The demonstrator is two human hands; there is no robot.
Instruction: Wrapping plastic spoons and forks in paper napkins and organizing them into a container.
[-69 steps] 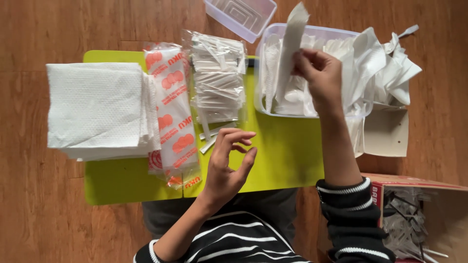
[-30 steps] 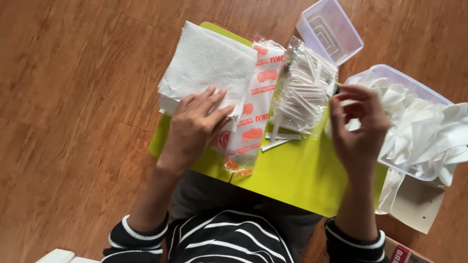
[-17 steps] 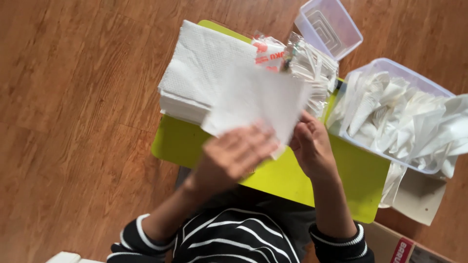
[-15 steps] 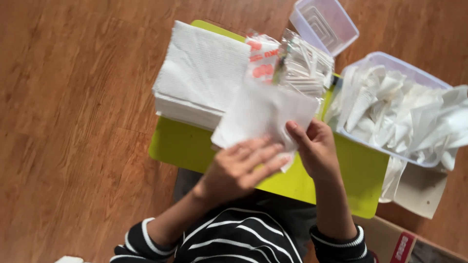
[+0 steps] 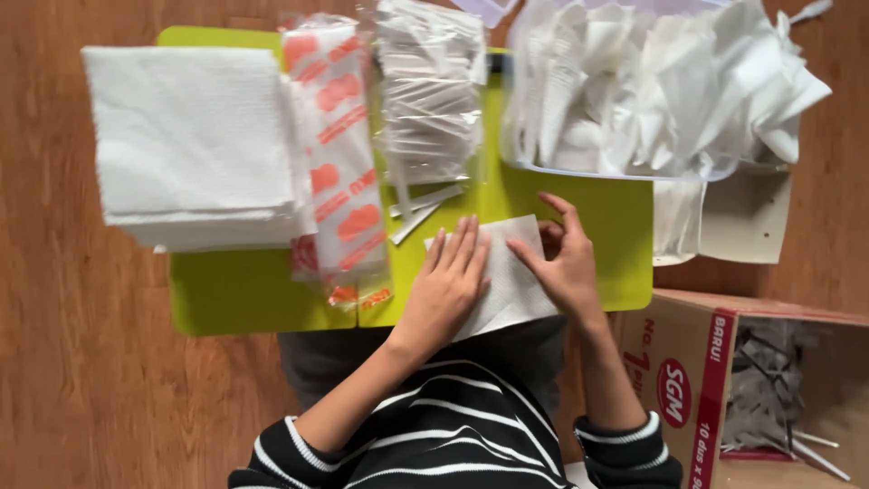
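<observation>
Pressing flat, the left hand (image 5: 448, 276) lies palm-down with fingers straight and together on a white paper napkin (image 5: 507, 281), gripping nothing. At three o'clock, the right hand (image 5: 566, 263) spreads curved fingertips on the napkin's far edge, pinning rather than pinching it, seemingly to flatten a fold. The napkin lies on the green board (image 5: 625, 244), overhanging its near edge, long axis tilted eleven to five. A napkin stack (image 5: 195, 145) sits at ten o'clock.

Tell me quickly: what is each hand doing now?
Left hand: open, flat on the white napkin.
Right hand: open, fingertips pressing the same napkin.
</observation>
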